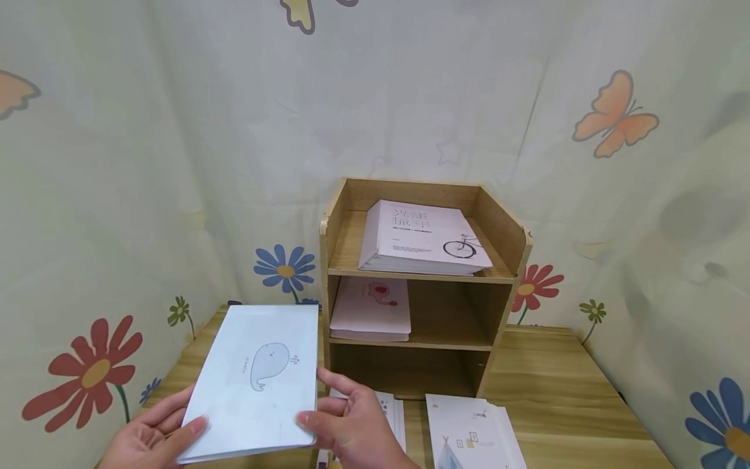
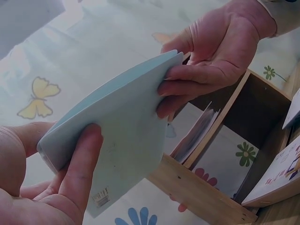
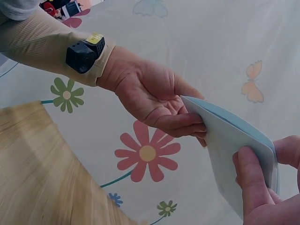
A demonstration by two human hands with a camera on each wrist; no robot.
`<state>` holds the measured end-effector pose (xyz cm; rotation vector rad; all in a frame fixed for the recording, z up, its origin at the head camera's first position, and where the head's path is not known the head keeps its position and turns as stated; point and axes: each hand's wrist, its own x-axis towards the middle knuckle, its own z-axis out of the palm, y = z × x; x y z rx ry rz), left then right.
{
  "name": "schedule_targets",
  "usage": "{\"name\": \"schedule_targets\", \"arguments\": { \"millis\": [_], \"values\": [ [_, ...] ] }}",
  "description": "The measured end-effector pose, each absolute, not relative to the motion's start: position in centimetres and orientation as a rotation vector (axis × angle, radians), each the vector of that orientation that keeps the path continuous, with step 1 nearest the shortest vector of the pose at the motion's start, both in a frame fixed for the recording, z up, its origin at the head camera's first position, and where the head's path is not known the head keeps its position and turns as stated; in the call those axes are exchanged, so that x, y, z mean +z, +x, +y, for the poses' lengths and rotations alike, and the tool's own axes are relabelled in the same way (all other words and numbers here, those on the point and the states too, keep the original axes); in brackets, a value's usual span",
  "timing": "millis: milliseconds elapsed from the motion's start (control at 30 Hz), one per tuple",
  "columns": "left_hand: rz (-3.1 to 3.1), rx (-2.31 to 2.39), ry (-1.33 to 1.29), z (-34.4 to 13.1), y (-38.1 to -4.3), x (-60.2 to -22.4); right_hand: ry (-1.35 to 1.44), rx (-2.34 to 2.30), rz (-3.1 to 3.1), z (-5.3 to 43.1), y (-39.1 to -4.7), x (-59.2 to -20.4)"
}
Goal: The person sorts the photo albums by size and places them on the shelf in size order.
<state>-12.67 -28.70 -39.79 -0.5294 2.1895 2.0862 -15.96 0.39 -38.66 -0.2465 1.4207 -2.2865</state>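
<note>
A pale blue notebook (image 1: 234,365) with a whale drawing on its cover is held above the left side of the desk. My left hand (image 1: 155,430) pinches its lower left edge, thumb on the cover and fingers underneath. At the lower right edge, my right hand (image 1: 357,420) grips it the same way. A barcode shows on the back of the notebook (image 2: 126,154) in the left wrist view, and its pages bow slightly apart there. Seen from the right wrist, the left hand (image 3: 154,93) holds the far corner.
A wooden three-tier shelf (image 1: 422,280) stands on the desk (image 1: 545,384). Its top bears a thick stack of pink-white books (image 1: 424,238); pink notebooks (image 1: 372,306) lie in the middle tier. In front are white notebooks with a tent drawing (image 1: 474,430) and another partly hidden white stack (image 1: 392,417).
</note>
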Motion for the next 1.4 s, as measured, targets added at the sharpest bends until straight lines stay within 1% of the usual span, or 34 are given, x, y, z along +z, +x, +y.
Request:
{"name": "schedule_targets", "arguments": {
  "millis": [333,900,1200,1400],
  "values": [
    [2.168,2.095,-0.522,-29.0,-12.5,-39.7,-0.199,-2.257,1.445,0.8,-15.2,-37.9],
    [2.13,2.188,-0.487,-28.9,-11.6,-40.1,-0.224,-2.243,1.41,1.3,-14.4,-37.6],
    [2.1,2.293,-0.411,-29.0,-11.4,-40.7,-0.24,-2.253,1.432,1.4,-13.8,-37.7],
    [2.073,2.379,-0.313,-29.1,-11.3,-41.1,-0.22,-2.274,1.418,1.4,-13.4,-37.6]
  ]
}}
